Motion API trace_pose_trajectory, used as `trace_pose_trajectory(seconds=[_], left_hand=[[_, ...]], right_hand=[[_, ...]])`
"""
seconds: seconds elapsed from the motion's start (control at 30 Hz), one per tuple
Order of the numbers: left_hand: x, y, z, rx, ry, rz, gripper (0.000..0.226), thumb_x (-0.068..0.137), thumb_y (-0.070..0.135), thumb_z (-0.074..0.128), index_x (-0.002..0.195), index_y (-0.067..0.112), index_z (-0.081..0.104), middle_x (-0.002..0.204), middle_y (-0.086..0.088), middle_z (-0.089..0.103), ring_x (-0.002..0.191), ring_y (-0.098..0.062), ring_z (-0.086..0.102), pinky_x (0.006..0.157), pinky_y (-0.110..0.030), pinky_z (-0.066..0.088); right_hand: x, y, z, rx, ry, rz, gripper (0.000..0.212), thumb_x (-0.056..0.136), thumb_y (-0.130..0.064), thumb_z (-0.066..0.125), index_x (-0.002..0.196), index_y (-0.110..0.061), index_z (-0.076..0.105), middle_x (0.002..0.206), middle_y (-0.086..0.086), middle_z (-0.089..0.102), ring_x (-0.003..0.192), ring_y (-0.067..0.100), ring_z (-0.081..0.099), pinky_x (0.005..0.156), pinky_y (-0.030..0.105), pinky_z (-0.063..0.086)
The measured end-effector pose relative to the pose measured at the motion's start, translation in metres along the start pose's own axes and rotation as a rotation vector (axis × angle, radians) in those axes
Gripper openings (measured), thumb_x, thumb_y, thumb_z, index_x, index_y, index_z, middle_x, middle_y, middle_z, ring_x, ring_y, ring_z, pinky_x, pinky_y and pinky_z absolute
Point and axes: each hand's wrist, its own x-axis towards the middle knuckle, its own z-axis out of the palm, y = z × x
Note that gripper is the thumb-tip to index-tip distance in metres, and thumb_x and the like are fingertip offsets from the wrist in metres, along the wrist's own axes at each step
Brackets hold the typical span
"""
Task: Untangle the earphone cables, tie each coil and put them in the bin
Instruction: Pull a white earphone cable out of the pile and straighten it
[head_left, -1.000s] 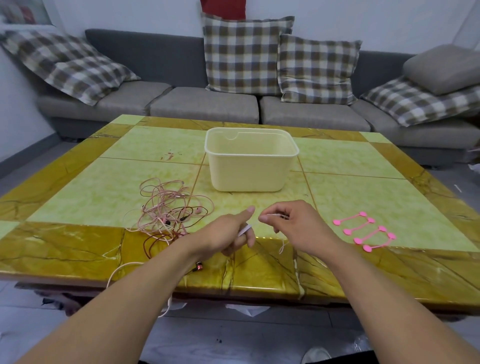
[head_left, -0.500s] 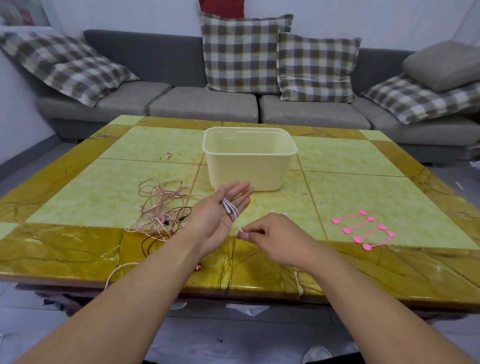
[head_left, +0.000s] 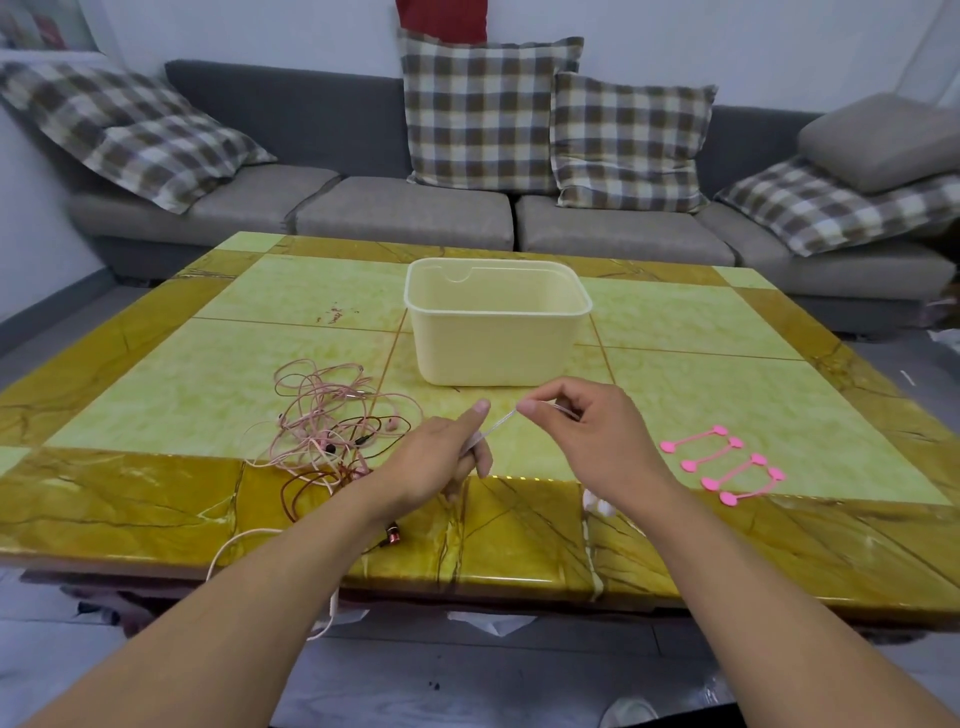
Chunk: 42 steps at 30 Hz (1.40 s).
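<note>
A tangle of pink earphone cables (head_left: 332, 421) lies on the left of the table (head_left: 156, 499). Just right of it, the left hand (head_left: 436, 457) has its grip clenched around a white cable (head_left: 493, 428), which runs taut to the right hand (head_left: 582, 431), pinching it. The cream bin (head_left: 496, 322) stands behind. Pink cable ties (head_left: 724, 470) lie farthest right.

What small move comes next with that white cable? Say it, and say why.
Probably another wrap around the left hand: the white cable runs taut from it to the right hand, both pinching it. No coil is tied yet, and the pink ties lie untouched beside the bin.
</note>
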Motion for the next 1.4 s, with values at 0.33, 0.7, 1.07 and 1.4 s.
trace_pose_trajectory(seconds=[0.33,0.7,1.07,1.4], left_hand=[[-0.004,0.024,0.005,-0.942,-0.167,-0.03,0.038,0.105,0.026,0.041,0.074,0.01,0.057,0.044,0.003,0.029,0.037,-0.011,0.033,0.057,-0.027,0.046],[0.014,0.003,0.009,-0.815,0.306,0.065,0.039,0.111,0.02,0.031,0.143,0.003,0.044,0.125,-0.005,0.072,0.123,-0.013,0.063,0.119,-0.038,0.033],[0.013,-0.012,0.011,-0.066,0.147,-0.047,0.039,0.11,0.023,0.036,0.107,0.007,0.071,0.084,-0.005,0.079,0.089,-0.02,0.075,0.092,-0.033,0.055],[0.004,0.002,0.014,-0.18,-0.183,-0.177,0.072,0.101,0.066,0.026,0.062,0.011,0.05,0.045,0.001,0.031,0.041,-0.015,0.026,0.053,-0.029,0.039]], right_hand=[[0.008,0.021,0.023,0.08,-0.054,0.159,0.012,0.093,-0.042,0.07,0.087,-0.038,0.08,0.057,-0.004,0.054,0.052,0.007,0.043,0.05,0.022,0.036],[-0.005,0.009,0.058,-0.233,-0.429,0.154,0.024,0.102,-0.037,0.058,0.102,-0.026,0.08,0.066,0.002,0.066,0.054,0.018,0.055,0.057,0.029,0.044],[-0.007,-0.003,0.03,-0.53,-0.185,0.021,0.013,0.092,-0.045,0.068,0.095,-0.038,0.078,0.094,-0.012,0.074,0.084,0.009,0.065,0.064,0.028,0.047],[0.0,0.01,0.017,-0.019,-0.191,0.135,0.012,0.08,-0.032,0.086,0.08,-0.023,0.078,0.067,-0.008,0.07,0.057,0.005,0.054,0.058,0.021,0.042]])
